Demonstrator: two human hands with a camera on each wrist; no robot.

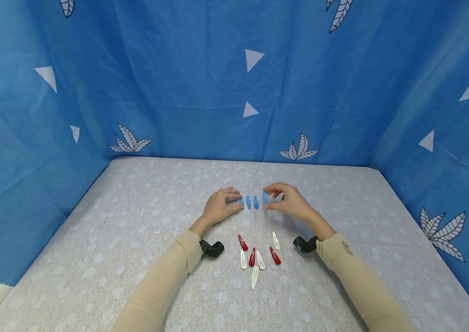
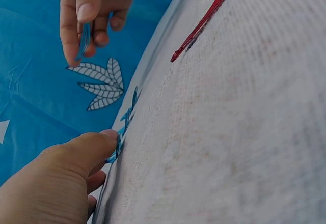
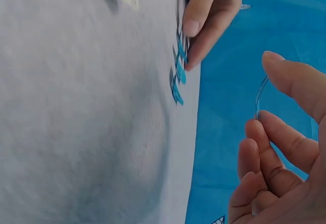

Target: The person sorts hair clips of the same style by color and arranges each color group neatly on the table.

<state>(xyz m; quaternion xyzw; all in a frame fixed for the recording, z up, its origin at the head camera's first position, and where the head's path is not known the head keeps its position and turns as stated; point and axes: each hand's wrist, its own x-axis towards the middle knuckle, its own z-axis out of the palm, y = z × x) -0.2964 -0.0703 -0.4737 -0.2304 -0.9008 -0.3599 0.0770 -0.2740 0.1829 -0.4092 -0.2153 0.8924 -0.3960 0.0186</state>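
Blue snap hair clips stand in a short row on the table. My right hand [image 1: 291, 201] pinches one blue hair clip [image 3: 260, 98] by its two ends between thumb and fingertips, raised above the cloth at the row's right end. At the left end, my left hand [image 1: 220, 204] has thumb and fingers about another blue hair clip [image 1: 241, 201], which lies on the table and is partly hidden. Two more blue hair clips, one left [image 1: 248, 202] and one right [image 1: 256, 202], lie side by side between the hands, touched by neither.
Nearer the body lie several white hair clips [image 1: 276, 240] and red hair clips [image 1: 243, 242], loosely scattered between the forearms. A pale flowered cloth covers the table [image 1: 135, 221]. Blue curtains [image 1: 201, 92] hang behind and at both sides.
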